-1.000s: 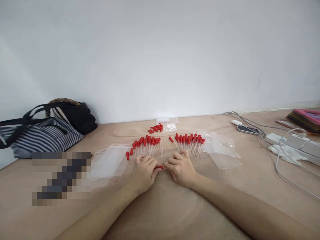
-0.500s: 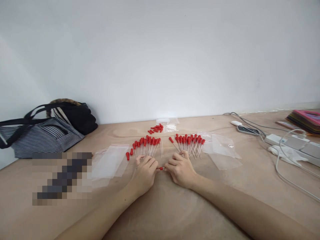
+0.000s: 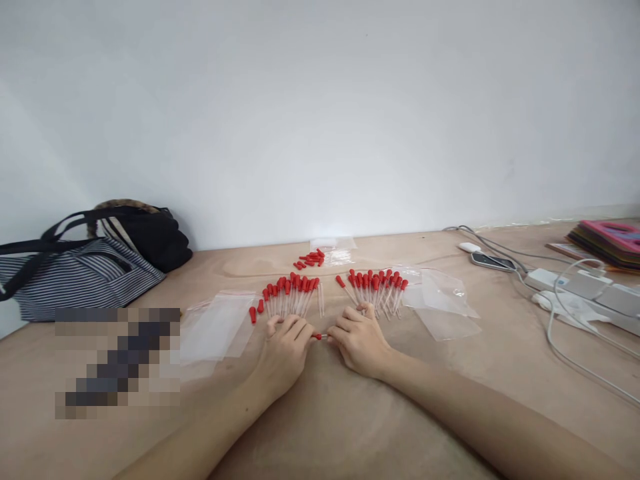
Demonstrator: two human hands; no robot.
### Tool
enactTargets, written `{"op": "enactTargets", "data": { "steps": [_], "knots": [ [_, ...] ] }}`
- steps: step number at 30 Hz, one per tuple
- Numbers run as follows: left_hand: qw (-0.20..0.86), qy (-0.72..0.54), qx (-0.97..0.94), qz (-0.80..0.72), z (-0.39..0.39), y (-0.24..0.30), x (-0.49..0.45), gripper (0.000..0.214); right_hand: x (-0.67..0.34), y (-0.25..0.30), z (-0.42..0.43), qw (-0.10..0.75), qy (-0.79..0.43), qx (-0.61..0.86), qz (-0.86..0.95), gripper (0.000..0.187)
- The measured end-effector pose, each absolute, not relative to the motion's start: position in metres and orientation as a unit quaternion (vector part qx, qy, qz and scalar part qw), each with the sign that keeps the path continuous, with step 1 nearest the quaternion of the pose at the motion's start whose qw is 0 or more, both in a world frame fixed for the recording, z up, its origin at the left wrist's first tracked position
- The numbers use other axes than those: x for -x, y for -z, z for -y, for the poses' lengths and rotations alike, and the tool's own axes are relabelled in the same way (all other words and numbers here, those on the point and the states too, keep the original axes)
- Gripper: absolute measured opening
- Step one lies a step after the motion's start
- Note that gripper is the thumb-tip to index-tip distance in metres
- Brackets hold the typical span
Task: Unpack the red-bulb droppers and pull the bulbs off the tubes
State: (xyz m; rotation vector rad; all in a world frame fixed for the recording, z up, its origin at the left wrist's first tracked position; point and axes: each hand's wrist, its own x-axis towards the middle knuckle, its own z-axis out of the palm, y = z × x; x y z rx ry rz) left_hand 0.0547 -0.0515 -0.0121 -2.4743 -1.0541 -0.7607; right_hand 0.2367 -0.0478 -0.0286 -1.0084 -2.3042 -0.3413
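Between my hands lies a dropper, its red rubber bulb (image 3: pixel 317 337) pinched by my left hand (image 3: pixel 289 347). My right hand (image 3: pixel 361 341) is closed on the clear tube (image 3: pixel 324 337) of the same dropper; most of that tube is hidden in the fingers. Beyond my left hand rests a fan of red-capped droppers (image 3: pixel 293 293), with two loose red bulbs (image 3: pixel 253 315) at its left. A second fan of droppers (image 3: pixel 377 290) lies past my right hand. Bare clear tubes (image 3: pixel 321 300) stand between the two groups.
Several loose red bulbs (image 3: pixel 313 259) lie near the wall beside a small clear bag (image 3: pixel 340 250). Plastic bags (image 3: pixel 217 327) flank the droppers. A striped bag (image 3: pixel 85 277) sits at left; a power strip (image 3: pixel 590 287), cables and a stack of coloured sheets (image 3: pixel 605 243) are at right.
Slightly more clear tube shows between the red bulb and my right fingers. Both hands keep their grip, and the whole view has shifted a little.
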Motion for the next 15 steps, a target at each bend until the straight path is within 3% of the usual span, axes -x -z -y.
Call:
{"op": "enactTargets", "data": {
  "steps": [11, 15],
  "knots": [
    [0.274, 0.297, 0.845, 0.349, 0.047, 0.014, -0.046, 0.030, -0.241, 0.024, 0.047, 0.273, 0.052, 0.415, 0.866, 0.019],
    [0.161, 0.309, 0.811, 0.470, 0.028, -0.003, -0.023, 0.021, -0.245, 0.013, 0.042, 0.281, -0.022, 0.499, 0.820, 0.024]
  ]
}}
